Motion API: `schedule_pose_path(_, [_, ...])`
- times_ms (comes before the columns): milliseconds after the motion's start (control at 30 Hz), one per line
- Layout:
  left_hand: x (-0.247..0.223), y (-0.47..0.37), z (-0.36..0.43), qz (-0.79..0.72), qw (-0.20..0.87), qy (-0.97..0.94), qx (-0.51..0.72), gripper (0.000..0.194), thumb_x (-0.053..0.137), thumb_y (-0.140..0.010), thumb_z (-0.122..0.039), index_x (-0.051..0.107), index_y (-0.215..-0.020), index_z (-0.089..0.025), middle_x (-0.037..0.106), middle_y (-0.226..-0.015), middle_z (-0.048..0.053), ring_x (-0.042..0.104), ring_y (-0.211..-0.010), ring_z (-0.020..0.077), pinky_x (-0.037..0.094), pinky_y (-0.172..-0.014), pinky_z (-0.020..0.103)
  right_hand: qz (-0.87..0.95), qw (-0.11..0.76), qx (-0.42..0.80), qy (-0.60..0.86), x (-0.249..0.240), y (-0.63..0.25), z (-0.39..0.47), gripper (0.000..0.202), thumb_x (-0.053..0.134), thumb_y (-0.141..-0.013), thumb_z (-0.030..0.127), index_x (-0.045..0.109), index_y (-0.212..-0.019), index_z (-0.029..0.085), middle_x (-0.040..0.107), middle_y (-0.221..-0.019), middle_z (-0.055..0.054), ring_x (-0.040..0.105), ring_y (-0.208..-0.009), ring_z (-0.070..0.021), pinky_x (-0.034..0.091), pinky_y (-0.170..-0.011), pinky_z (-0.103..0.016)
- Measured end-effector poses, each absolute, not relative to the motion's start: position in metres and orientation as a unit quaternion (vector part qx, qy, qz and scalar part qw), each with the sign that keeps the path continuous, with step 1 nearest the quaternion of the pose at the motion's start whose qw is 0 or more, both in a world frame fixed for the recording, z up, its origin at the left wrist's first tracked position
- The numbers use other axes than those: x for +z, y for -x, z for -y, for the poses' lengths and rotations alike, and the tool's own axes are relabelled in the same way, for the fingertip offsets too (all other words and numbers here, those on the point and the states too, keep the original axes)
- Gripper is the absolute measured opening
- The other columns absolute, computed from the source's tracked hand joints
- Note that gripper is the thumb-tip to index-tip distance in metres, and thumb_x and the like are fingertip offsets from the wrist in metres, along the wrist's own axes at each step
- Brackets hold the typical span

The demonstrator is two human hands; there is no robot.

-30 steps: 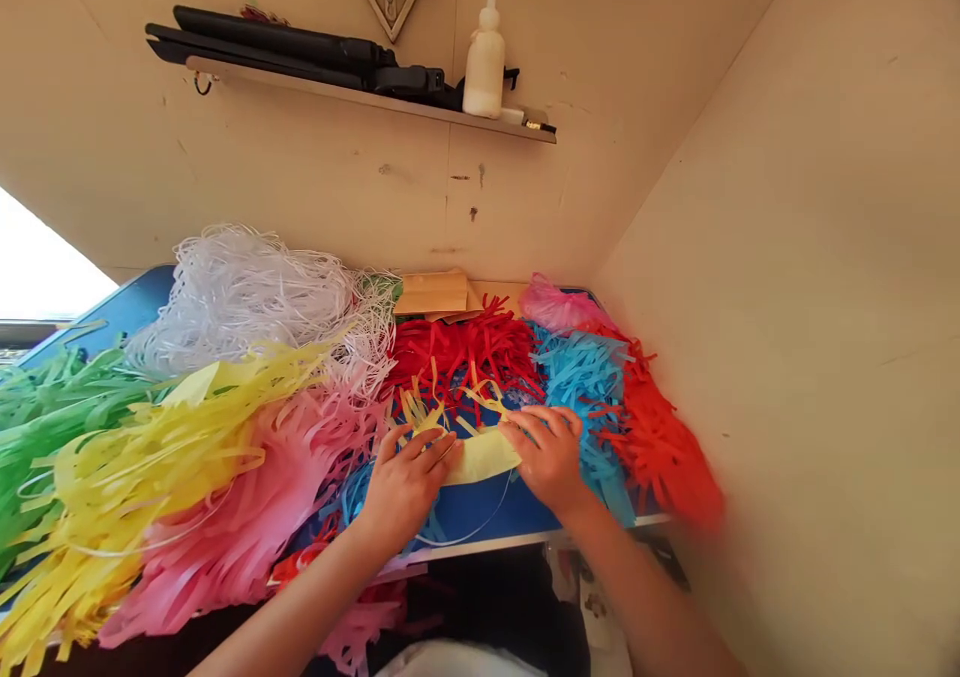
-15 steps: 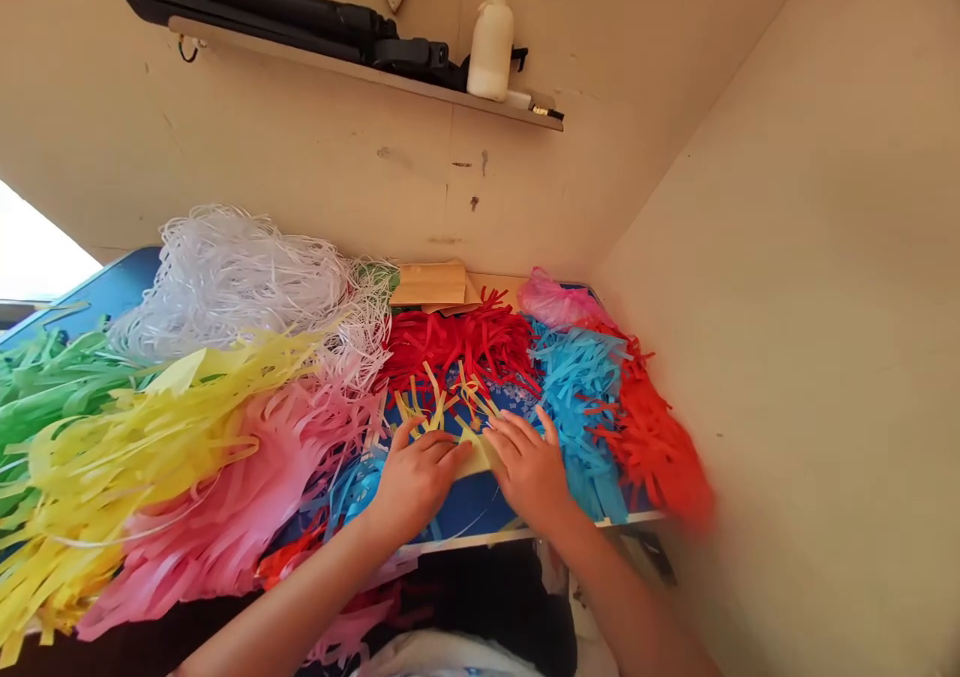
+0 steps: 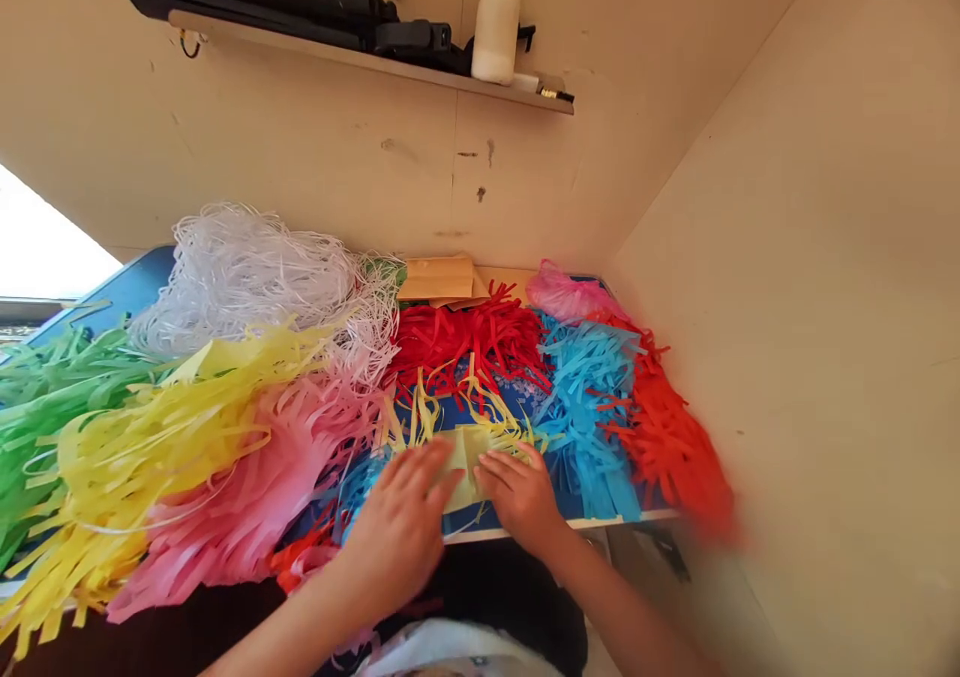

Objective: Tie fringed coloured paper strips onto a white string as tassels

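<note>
The left hand [image 3: 401, 517] has moved back toward the desk's [image 3: 150, 275] front edge, so the yellow paper [image 3: 469, 452] shows more, near that edge's middle. The right hand [image 3: 517, 497] has its fingers on the paper's right part. It probably steadies the paper alone. I can't tell if either hand pinches it.

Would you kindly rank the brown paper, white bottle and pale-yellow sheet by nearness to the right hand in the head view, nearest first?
1. Pale-yellow sheet, at the right hand.
2. Brown paper, beyond, slightly left.
3. White bottle, up on the shelf.
</note>
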State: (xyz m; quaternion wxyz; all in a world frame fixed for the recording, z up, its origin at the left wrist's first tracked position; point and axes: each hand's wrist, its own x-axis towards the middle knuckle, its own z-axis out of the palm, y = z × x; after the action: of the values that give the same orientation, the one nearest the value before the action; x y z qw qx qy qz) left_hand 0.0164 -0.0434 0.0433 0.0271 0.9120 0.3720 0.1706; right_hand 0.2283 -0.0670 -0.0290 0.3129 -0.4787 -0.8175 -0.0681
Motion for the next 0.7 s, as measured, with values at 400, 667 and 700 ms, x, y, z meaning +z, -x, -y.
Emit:
schedule_pose_path(400, [-0.002,-0.047,0.024,-0.421,0.144,-0.887,0.122,0.027,0.044,-0.094,-0.018,0.067,-0.108,-0.016,0.072,-0.114,0.013,0.065,-0.110,0.0244,0.050,-0.097,0.041,0.700,0.180,-0.064,0.688,0.030,-0.300,0.051,0.036,0.059,-0.088,0.025,0.062,-0.124,0.024,0.068,-0.121,-0.011,0.060,-0.113,-0.0306,0.030,-0.104,-0.054])
schedule_pose_path(667, [0.021,-0.053,0.021,-0.416,0.177,-0.889,0.075,0.024,0.048,-0.092,-0.016,0.071,-0.093,-0.018,0.074,-0.090,0.009,0.069,-0.087,0.0226,0.047,-0.082,0.036,0.849,0.186,0.132,0.478,0.030,-0.237,0.048,0.025,0.065,-0.087,0.019,0.065,-0.111,0.024,0.075,-0.101,-0.004,0.067,-0.093,-0.0200,0.038,-0.095,-0.039])
schedule_pose_path(700, [0.022,-0.049,0.019,-0.418,0.182,-0.887,0.069,0.024,0.048,-0.093,-0.019,0.072,-0.092,-0.020,0.074,-0.088,0.008,0.068,-0.087,0.0222,0.046,-0.082,0.035,0.837,0.187,0.151,0.491,0.021,-0.236,0.043,0.013,0.066,-0.087,0.019,0.068,-0.099,0.024,0.076,-0.090,-0.001,0.068,-0.084,-0.0179,0.038,-0.089,-0.036])
